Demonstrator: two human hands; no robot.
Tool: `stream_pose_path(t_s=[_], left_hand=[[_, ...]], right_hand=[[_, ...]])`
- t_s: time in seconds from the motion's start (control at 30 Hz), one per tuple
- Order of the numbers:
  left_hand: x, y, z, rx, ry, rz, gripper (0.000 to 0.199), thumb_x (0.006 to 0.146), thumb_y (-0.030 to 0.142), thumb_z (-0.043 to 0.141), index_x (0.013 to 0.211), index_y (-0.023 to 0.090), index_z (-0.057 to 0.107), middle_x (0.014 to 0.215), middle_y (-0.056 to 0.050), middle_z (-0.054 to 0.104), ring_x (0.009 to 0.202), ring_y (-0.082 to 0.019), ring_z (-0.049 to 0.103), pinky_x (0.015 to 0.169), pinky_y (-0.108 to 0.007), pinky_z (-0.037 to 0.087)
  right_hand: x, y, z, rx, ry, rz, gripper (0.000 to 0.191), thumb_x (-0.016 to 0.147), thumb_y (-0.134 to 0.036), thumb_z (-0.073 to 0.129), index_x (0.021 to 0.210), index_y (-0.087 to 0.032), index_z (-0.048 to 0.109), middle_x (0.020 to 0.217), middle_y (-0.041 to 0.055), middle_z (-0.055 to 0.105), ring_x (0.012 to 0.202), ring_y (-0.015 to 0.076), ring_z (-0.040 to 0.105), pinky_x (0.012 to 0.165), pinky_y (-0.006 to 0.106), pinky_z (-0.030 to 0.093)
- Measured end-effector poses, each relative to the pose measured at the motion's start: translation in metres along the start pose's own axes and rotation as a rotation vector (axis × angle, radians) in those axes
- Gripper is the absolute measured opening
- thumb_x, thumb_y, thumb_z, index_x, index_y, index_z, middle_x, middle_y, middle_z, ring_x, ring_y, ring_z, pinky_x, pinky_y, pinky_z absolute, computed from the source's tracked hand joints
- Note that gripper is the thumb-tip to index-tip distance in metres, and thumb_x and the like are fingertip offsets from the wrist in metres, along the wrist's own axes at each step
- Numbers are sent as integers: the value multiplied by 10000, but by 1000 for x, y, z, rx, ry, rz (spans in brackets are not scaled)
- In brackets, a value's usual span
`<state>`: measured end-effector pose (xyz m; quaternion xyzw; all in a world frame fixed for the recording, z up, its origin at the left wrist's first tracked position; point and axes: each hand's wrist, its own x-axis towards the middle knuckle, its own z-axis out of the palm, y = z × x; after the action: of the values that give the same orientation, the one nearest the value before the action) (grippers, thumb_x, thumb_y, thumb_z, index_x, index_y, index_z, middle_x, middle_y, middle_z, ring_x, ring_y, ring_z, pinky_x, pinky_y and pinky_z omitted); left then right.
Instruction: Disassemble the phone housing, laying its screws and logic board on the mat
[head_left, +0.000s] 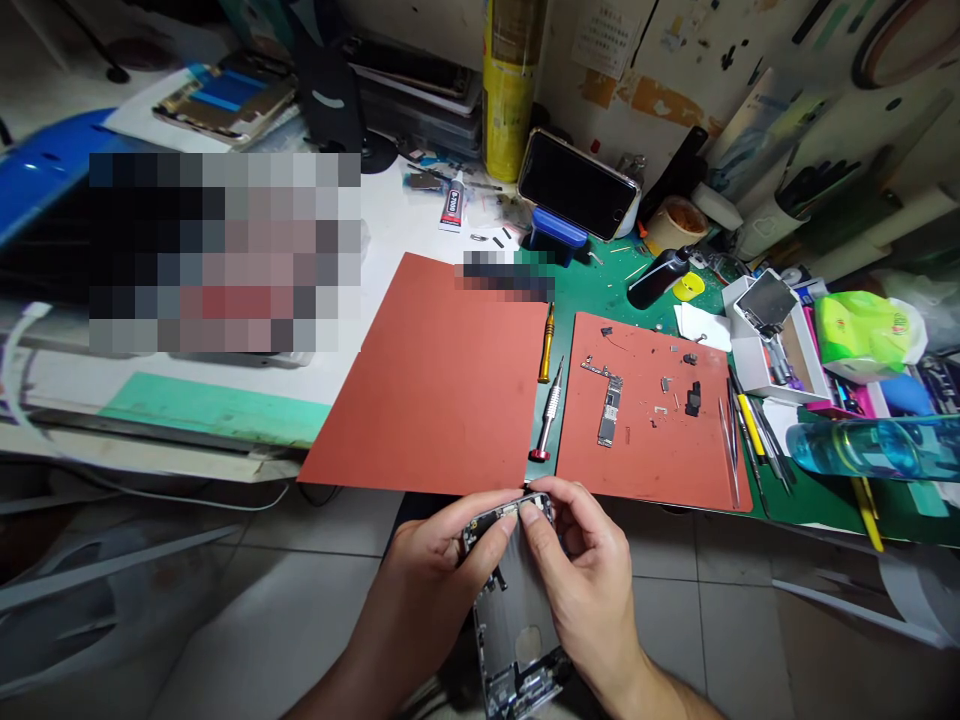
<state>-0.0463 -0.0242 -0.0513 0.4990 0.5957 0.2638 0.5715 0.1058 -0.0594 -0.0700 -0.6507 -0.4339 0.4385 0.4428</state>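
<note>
Both hands hold an opened phone housing (pixel 517 610) just off the table's front edge, its inside facing up. My left hand (pixel 442 560) is closed round the left side of its top end, thumb pressed on the inner edge. My right hand (pixel 589 570) grips the right side, its thumb tip beside the left one. Small parts and cables show at the housing's bottom end. A silver screwdriver with a red cap (pixel 552 410) and a golden screwdriver (pixel 548 345) lie between two red mats. A logic board (pixel 609 405) lies on the right mat.
The large red mat (pixel 420 390) is ahead on the left. Small phone parts, tweezers (pixel 729 450) and a blue bottle (pixel 862 447) are at right. A propped phone (pixel 577 185), a black bottle (pixel 660 277) and a glue tube (pixel 453 205) stand or lie farther back. Part of the left is pixelated.
</note>
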Motion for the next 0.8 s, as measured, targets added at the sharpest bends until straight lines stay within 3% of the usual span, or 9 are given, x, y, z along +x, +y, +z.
stream_pose_path(t_s=[0.2, 0.5, 0.8], left_hand=[[1, 0, -1, -15, 7, -3, 282, 890, 425, 659, 1032, 299, 868, 1059, 24, 860, 955, -213, 833, 792, -202, 644], [1, -8, 0, -18, 22, 15, 267, 893, 426, 682, 1036, 301, 869, 1096, 22, 855, 983, -219, 834, 779, -193, 645], [1, -3, -1, -12, 17, 23, 280, 888, 437, 670, 1035, 322, 878, 1064, 29, 857, 934, -212, 839, 754, -186, 644]], right_hand=[[-3, -1, -1, 34, -19, 3, 182, 1025, -356, 702, 1155, -251, 772, 973, 41, 761, 848, 180, 692, 768, 285, 567], [-1, 1, -1, 58, -26, 35, 189, 1037, -378, 697, 1164, -260, 773, 989, 29, 745, 866, 170, 670, 791, 281, 553], [-2, 1, -1, 69, -25, 28, 185, 1030, -360, 704, 1166, -257, 776, 998, 31, 738, 868, 172, 667, 789, 282, 547]])
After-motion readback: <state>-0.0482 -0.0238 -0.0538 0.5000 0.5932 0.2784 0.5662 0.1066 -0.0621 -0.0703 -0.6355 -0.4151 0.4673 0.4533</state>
